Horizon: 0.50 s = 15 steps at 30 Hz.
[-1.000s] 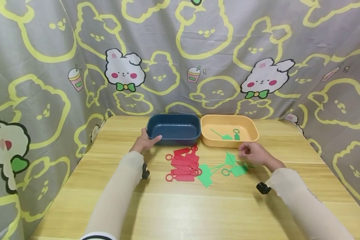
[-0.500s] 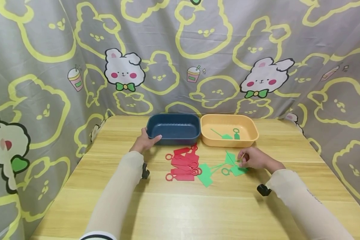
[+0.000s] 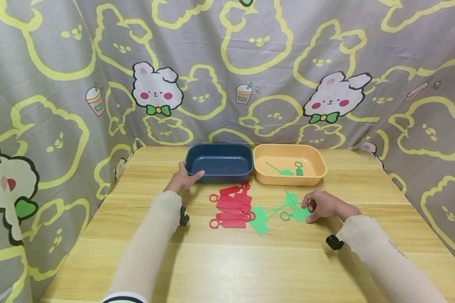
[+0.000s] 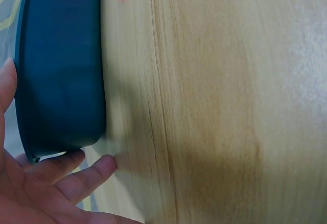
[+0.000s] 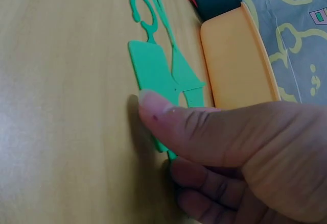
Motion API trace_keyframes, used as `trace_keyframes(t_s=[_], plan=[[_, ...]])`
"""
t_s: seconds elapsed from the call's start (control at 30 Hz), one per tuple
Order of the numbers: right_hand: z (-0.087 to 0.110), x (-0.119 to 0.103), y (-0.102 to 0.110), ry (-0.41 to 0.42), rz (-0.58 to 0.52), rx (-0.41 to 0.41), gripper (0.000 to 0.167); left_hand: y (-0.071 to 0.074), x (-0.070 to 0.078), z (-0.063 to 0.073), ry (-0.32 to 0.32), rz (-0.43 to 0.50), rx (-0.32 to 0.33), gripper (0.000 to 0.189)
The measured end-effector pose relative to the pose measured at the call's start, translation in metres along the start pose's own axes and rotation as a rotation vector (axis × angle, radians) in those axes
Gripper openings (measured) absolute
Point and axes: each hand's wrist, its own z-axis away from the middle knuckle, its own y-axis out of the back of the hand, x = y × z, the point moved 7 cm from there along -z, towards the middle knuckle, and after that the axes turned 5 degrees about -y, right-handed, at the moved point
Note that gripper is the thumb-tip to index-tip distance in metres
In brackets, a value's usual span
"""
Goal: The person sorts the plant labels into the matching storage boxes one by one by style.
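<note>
My left hand point(image 3: 183, 181) rests at the left front corner of a navy blue bin point(image 3: 220, 179). In the left wrist view its thumb touches the rim and its spread, straight fingers lie against the end wall. My right hand point(image 3: 326, 205) pinches the edge of a flat green ring tag point(image 3: 300, 215). In the right wrist view the thumb presses on its face, and fingers curl below, partly hidden. Beside it lie a green stake label point(image 3: 291, 198) and another broad green label point(image 3: 259, 221). Several red ring tags point(image 3: 231, 204) overlap to the left.
A yellow-orange bin point(image 3: 290, 181) stands against the navy one, holding a green stake label point(image 3: 286, 172) and a small green ring tag point(image 3: 299, 171). Both bins sit at the back of a wooden table point(image 3: 250, 265), before a patterned curtain point(image 3: 212, 42).
My right hand has moved down from the yellow-orange bin's front edge to the green pieces, where it now pinches the green ring tag. My left hand has stayed at the navy bin's corner.
</note>
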Motion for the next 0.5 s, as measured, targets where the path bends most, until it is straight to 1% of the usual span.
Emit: trace_keyframes(t_s=[0.13, 0.33, 0.5], plan=[[-0.0001, 0.0012, -0.0009, 0.002, 0.003, 0.013, 0.035, 0.0003, -0.0003, -0.0001, -0.001, 0.005, -0.005, 0.101], [-0.002, 0.0007, 0.001, 0.008, 0.048, 0.04, 0.033, 0.001, 0.0002, 0.0001, -0.008, 0.001, -0.003, 0.099], [-0.0009, -0.0026, 0.0052, 0.042, 0.073, 0.093, 0.03, -0.0004, 0.0002, -0.0007, -0.008, 0.003, -0.008, 0.099]])
